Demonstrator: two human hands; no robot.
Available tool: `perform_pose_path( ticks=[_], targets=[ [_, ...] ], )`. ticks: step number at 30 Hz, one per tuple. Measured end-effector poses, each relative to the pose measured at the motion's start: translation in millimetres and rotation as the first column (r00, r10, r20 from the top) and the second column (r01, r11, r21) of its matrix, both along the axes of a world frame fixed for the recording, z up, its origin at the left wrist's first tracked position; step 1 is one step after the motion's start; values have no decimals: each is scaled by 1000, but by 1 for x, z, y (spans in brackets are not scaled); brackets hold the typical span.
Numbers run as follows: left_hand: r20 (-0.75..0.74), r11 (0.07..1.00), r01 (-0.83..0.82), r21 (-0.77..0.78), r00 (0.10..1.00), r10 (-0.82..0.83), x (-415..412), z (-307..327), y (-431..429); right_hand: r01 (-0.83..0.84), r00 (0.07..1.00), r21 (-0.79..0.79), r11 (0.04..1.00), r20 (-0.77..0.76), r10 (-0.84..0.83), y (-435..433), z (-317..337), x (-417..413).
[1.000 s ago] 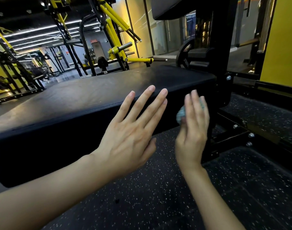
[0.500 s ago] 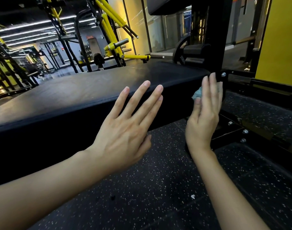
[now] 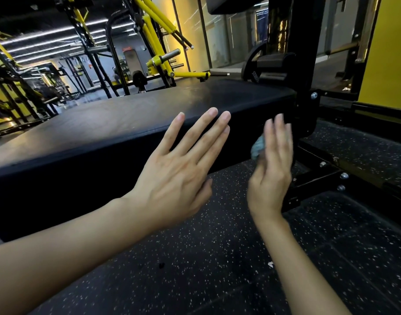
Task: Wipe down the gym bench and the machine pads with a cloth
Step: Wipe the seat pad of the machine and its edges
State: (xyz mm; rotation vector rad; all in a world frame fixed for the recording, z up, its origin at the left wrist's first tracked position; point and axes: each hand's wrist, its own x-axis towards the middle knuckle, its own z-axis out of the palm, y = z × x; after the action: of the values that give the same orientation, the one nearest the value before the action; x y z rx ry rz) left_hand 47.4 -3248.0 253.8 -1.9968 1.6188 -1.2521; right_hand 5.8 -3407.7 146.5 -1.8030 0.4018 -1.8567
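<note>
Our right hand (image 3: 271,176) pressed the cloth (image 3: 258,147) on the bench (image 3: 126,123) side, fingers straight. Our left hand (image 3: 176,176) was flat by the bench, fingers spread, holding nothing.

- Black rubber floor (image 3: 195,258) flecked with pale specks; a small white scrap (image 3: 270,264) lies on it.
- Yellow wall (image 3: 390,53) on the right, behind a black floor rail.
- Tall glass panels (image 3: 217,30) in dark frames at the back, catching warm yellow reflections.
- Yellow-and-black plate-loaded machine (image 3: 158,26) at centre rear, with a chrome sleeve (image 3: 170,55) jutting from one arm.
- More black-and-yellow racks (image 3: 10,87) along the left side.
- Long white strip lights (image 3: 35,37) across the dark ceiling, running into the distance.
</note>
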Motion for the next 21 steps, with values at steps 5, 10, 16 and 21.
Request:
perform_pose_path(
  ticks=[5, 10, 16, 21],
  targets=[
    [-7, 1000, -2, 12, 1000, 2, 1, 0, 4, 10, 999, 190, 982, 32, -17, -49, 17, -7],
    [-41, 1000, 9, 9, 999, -8, 3, -1, 16, -38, 997, 221, 974, 66, 24, -46, 20, -9],
    [-73, 999, 38, 3, 997, -38, 6, 1, 27, -38, 998, 110, 993, 62, 32, 9, 20, -1],
    [-82, 999, 40, -12, 996, -41, 8, 6, 40, -134, 990, 54, 990, 51, 131, 54, 28, 2]
  ],
)
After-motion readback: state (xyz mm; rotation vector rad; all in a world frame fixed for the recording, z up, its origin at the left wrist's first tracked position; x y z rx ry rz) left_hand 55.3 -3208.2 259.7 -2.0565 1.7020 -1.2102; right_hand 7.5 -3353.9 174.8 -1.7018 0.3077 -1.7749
